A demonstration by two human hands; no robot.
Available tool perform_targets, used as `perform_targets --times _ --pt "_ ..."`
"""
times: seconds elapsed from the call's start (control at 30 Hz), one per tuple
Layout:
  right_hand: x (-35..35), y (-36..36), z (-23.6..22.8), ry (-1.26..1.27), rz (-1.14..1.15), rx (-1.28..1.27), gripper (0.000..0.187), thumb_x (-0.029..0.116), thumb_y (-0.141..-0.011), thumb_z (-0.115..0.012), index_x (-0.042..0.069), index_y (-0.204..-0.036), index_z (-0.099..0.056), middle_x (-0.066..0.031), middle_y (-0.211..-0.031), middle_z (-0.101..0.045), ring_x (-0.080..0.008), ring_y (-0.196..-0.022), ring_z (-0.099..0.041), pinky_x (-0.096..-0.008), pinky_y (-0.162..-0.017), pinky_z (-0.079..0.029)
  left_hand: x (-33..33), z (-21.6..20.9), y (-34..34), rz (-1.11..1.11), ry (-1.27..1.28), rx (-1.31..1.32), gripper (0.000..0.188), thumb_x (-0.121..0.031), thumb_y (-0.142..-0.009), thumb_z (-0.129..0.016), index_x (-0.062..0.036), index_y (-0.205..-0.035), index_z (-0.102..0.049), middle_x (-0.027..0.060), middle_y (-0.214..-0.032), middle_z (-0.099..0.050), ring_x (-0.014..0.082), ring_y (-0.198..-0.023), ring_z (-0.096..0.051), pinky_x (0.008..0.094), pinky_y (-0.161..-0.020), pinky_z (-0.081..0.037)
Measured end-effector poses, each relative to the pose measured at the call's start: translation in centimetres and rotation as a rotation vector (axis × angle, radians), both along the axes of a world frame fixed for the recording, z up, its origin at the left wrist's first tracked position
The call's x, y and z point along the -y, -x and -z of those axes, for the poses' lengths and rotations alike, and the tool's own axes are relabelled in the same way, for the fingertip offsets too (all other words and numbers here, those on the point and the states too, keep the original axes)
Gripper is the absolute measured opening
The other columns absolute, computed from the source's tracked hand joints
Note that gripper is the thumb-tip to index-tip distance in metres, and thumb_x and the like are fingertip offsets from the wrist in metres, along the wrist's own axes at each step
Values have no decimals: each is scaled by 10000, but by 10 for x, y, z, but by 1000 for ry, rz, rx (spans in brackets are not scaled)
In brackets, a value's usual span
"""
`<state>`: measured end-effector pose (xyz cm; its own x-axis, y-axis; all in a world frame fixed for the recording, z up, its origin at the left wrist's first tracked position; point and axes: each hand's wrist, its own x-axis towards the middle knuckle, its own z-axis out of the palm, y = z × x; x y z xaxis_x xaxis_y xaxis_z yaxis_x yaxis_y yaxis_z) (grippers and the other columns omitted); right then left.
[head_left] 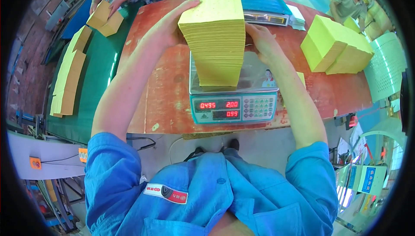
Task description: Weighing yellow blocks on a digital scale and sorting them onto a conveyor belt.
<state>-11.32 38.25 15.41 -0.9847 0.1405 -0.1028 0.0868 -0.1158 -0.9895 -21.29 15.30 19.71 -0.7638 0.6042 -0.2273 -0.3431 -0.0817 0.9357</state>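
A tall stack of yellow paper sheets (218,45) stands upright on the pan of a digital scale (233,107) with lit red digits. My left hand (179,22) grips the stack's upper left side, its thumb laid over the top edge and its other fingers hidden. Against the right side of the stack rests my right hand (261,39). Its fingers curl toward the back, partly out of sight. The stack widens toward the top, and its lower edge sits on the metal pan.
Yellow stacks (335,48) stand on the red table (160,84) at right, near a seated person. Behind is a second scale (266,6). On the left, a green conveyor belt (97,69) carries a row of yellow stacks (69,80); another person's hands hold stacks at its far end.
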Motion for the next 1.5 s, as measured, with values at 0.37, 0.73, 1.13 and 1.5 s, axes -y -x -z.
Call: perform_targets --times 0.37,0.73,1.13,1.5 --pt "-3 0 22 -49 119 -60 374 372 -956 -552 30 -1023 -689 -40 -805 -674 -118 -662 -601 -256 -613 -476 3 14 0 -102 -121 -49 536 -445 -934 -597 -99 -1338 -529 48 -1279 -591 151 -1155 -561 325 -947 -451" --pt "37 10 71 174 189 -365 539 415 -1011 -456 71 -1425 -436 -58 -1274 -570 -137 -1163 -522 -288 -918 -457 -33 96 -43 -329 -338 -152 514 -413 -976 -513 -55 -1345 -498 64 -1241 -607 183 -1061 -619 331 -843 -537" --pt "-86 -71 71 -13 172 -394 438 282 -1016 -437 21 -1364 -491 -150 -1344 -544 -262 -1153 -597 -384 -978 -456 84 152 -122 -695 -403 -25 700 -542 -1016 -231 -1 -1455 -304 250 -1494 -323 380 -1367 -359 461 -1131 -319" --pt "-149 -244 152 158 352 -32 217 115 -987 -486 -34 -1076 -616 -112 -873 -645 -179 -784 -617 -308 -730 -501 187 308 -367 -1181 -158 592 467 -427 -969 -491 9 -924 -653 162 -946 -689 301 -909 -667 399 -831 -525"
